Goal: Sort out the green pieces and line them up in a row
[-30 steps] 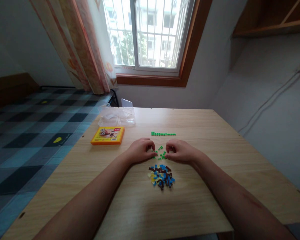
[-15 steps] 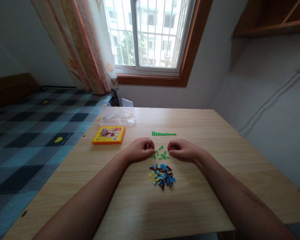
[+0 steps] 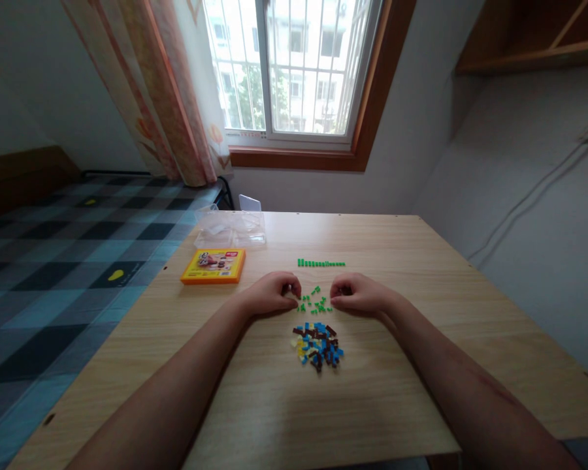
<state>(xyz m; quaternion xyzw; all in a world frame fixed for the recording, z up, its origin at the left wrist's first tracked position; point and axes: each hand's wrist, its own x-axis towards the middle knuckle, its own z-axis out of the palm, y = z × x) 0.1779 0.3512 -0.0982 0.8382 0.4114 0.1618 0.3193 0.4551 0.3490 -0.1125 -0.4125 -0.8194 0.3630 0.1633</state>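
Left hand [image 3: 275, 292] and right hand [image 3: 357, 292] are curling, grip unclear, beside loose green bricks [image 3: 321, 307] lying between, seemingly mid-sorting; the next pick likely needing a fine pinch. A green row [image 3: 313, 264] is lying far, a mixed pile [image 3: 318, 346] near.

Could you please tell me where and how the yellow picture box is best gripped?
Probably the right end of the yellow picture box, left grip coming from the right, thumb on the near side, fingers on the far. It lies flat, wide and low, its underside against the table, with clear plastic trays beyond it.
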